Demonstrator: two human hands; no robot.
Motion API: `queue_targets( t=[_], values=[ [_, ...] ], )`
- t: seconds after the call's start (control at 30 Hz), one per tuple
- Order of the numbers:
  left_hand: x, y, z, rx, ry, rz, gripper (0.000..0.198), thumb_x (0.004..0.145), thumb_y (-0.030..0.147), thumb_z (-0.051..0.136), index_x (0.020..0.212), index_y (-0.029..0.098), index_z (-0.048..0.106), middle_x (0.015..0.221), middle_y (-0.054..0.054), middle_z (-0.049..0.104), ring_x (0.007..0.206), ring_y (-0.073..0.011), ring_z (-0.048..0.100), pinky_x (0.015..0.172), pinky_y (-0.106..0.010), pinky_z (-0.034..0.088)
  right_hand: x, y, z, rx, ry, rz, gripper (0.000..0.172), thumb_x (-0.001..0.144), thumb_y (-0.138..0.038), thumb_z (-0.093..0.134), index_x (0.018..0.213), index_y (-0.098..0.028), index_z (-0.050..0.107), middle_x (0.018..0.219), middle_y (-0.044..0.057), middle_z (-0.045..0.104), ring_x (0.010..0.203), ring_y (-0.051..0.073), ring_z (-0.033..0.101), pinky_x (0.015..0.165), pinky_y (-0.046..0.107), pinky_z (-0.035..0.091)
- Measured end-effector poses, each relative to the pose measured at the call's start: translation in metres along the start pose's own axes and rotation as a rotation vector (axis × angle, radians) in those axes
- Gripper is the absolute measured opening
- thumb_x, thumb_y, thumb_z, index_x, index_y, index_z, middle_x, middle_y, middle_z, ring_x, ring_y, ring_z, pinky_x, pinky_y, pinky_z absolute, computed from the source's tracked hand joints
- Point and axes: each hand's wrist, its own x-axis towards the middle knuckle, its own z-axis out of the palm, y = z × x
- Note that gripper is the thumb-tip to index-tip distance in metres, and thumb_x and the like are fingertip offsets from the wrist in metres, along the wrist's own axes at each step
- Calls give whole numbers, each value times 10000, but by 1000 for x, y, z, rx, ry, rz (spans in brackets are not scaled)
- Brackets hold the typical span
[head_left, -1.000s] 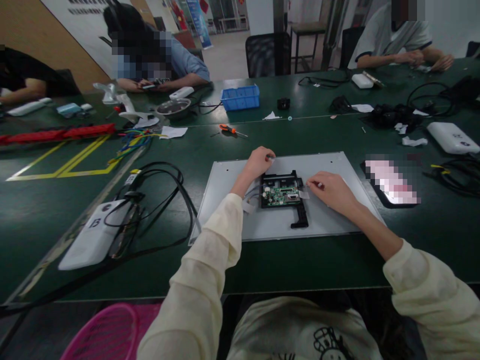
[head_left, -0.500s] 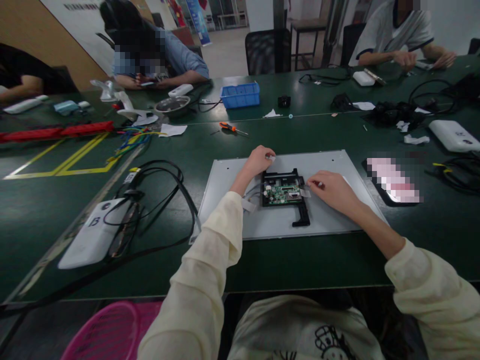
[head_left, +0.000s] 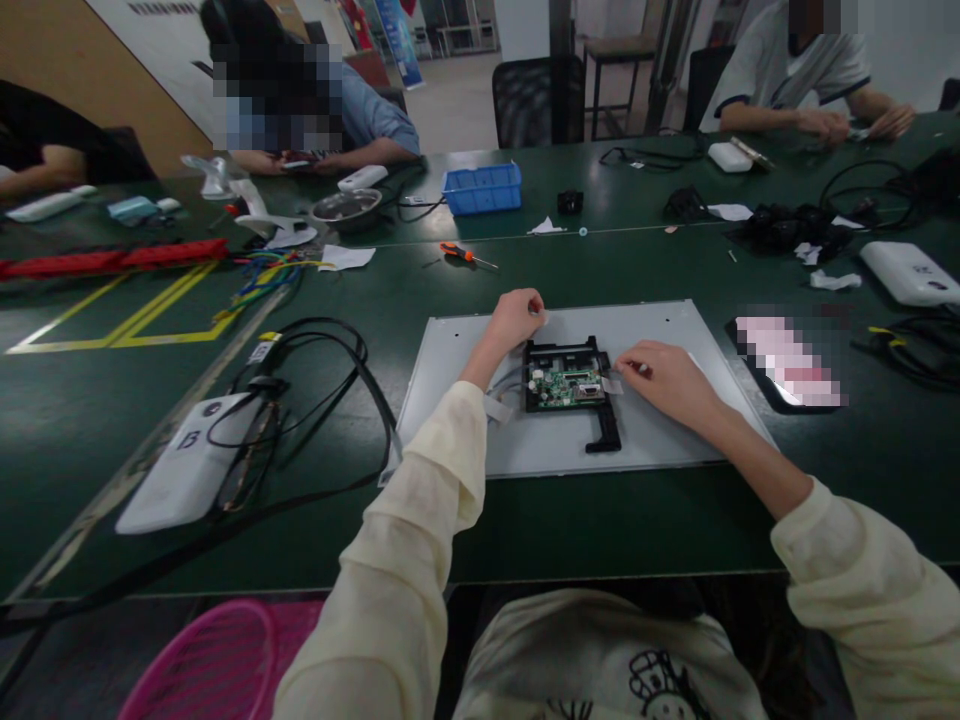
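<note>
A flat pale grey panel (head_left: 442, 390) lies on the table in front of me. On it sits a black plastic bracket (head_left: 604, 430) around a green circuit board (head_left: 559, 388), with grey cables leaving its left side. My left hand (head_left: 517, 318) is closed above the panel's far part, just beyond the bracket's upper left corner; what its curled fingers hold, if anything, is hidden. Thumb and fingertips of my right hand (head_left: 664, 375) are pinched beside the bracket's right side, close to a strip of whitish tape (head_left: 613, 386). Anything in that pinch is too small to name.
Left of the panel lies a white power bank (head_left: 176, 470) with black cables; a phone (head_left: 791, 365) lies to the right. Farther back are an orange-handled screwdriver (head_left: 465, 255), a blue bin (head_left: 482, 190) and a metal bowl (head_left: 347, 208). Other people sit across the table.
My left hand has shifted slightly left, and the small white bit at its fingertips no longer shows. My right hand has barely moved. The panel, bracket and board stay put.
</note>
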Motion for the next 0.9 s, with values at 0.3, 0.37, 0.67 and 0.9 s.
queue_targets(
  t=[0.3,0.37,0.67,0.9],
  values=[
    [-6,25,-44,-229,-96,-52,170,727,226,623,796,131,746,718,-28,688,696,-137,595,705,-249,453,0,0,0,-9,-11,14,213,913,-254,479,911,-190,682,926,85,684,832,215,626,743,329,467],
    [-10,35,-51,-284,-169,-98,162,710,234,644,780,135,751,672,-16,674,640,-124,572,659,-244,444,0,0,1,-4,-10,13,211,914,-256,482,916,-193,683,927,85,684,829,212,626,737,325,467],
    [-15,39,-18,-244,-288,-193,90,622,161,656,653,145,739,588,-12,655,617,-136,579,621,-247,439,-1,0,1,2,-3,7,204,912,-253,485,917,-199,682,934,82,684,813,211,621,732,328,470],
    [-12,39,-16,-103,-290,-202,88,632,225,734,656,147,701,605,-7,630,611,-136,553,616,-256,410,-1,1,0,-4,-16,11,214,917,-252,477,930,-194,683,930,80,679,812,210,619,738,333,472]
  ],
)
